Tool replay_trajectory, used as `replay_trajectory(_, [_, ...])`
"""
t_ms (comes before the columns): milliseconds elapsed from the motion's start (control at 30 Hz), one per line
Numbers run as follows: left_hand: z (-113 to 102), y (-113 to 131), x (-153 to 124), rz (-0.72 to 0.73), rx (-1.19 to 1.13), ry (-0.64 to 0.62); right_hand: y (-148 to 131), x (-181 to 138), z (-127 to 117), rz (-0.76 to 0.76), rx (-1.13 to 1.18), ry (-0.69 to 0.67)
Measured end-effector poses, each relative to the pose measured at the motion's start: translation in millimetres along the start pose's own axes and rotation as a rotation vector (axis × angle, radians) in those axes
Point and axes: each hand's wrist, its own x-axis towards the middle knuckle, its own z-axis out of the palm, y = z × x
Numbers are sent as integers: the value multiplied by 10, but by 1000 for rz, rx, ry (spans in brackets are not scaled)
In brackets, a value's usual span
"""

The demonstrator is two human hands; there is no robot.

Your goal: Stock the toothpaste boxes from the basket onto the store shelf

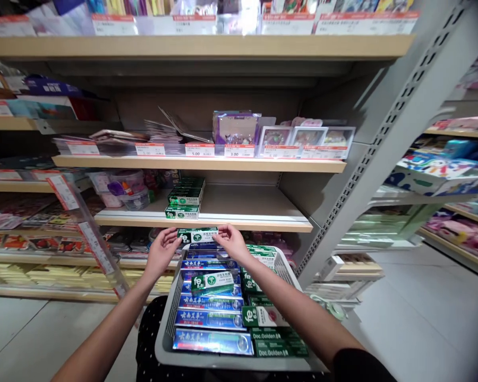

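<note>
Both my hands hold one green and white toothpaste box (198,234) level, just above the far end of a grey basket. My left hand (162,253) grips its left end and my right hand (231,242) grips its right end. The grey basket (165,318) rests in front of me, packed with several blue toothpaste boxes (211,303) on the left and green ones (263,317) on the right. On the wooden shelf (242,209) just beyond the held box, a stack of matching green boxes (184,198) sits at the left part.
The right part of that shelf is bare. The shelf above (199,163) carries price tags, card packs and small packets. A grey perforated upright (366,164) slants at the right. More stocked shelves run left and right. A hanging strip of tags (88,233) leans at the left.
</note>
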Motion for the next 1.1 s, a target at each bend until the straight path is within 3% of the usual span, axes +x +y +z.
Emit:
replay_trajectory(167, [-189, 214, 773, 132, 51, 69, -204, 738, 407, -120, -29, 84])
replay_trajectory(333, [-283, 99, 1222, 125, 221, 128, -228, 1097, 676, -108, -231, 120])
replay_trajectory(467, [-306, -89, 1365, 107, 382, 156, -221, 1172, 737, -71, -412, 127])
replay_trajectory(600, [-308, -126, 1469, 90, 503, 148, -268, 1204, 739, -50, -511, 143])
replay_trajectory(1100, [-236, -78, 1654, 23, 635, 138, -223, 1376, 753, -10, -524, 146])
